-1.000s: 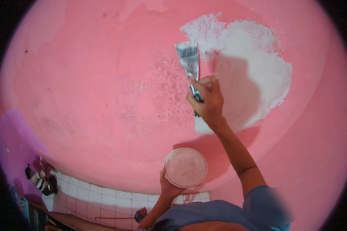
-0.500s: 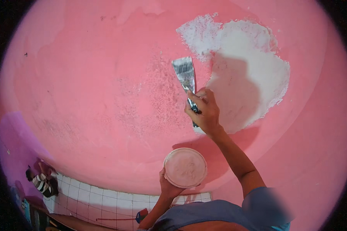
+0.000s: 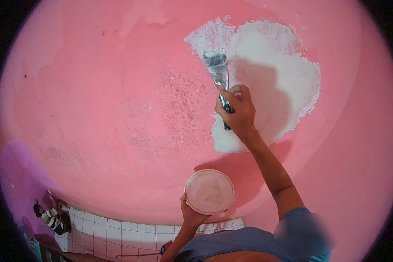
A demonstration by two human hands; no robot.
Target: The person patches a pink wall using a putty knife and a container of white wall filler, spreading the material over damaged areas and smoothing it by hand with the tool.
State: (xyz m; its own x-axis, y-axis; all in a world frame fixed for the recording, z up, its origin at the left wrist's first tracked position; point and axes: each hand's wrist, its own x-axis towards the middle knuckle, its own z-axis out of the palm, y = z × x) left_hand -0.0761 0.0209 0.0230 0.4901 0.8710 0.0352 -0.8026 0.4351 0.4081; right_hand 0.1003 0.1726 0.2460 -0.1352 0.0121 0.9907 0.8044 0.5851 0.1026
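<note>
The person's right hand is reaching up to a pink painted wall, its fingers clamped together around the dark handle of a flat metal putty knife, whose wide, putty-smeared blade is pointing upward and lying against the left part of a large, ragged-edged white patch of filler. The left hand is staying lower down, close to the body, its fingers closed under the rim of a round, shallow pinkish lid-like dish which it is holding up flat, well apart from the knife; what the dish is carrying cannot be made out. Judging from how the wall looks, the work is partly along: the broad white patch on the upper right is already covering a good stretch, while the speckled, pitted band of pink surface just left of the blade is showing bare and rough, and the patch's edges are uneven, so smoothing and further covering appear to be left. Below, white square wall tiles are running along the bottom of the wall, and at the lower left a striped black-and-white cloth is hanging against a purple-tinted part of the wall.
</note>
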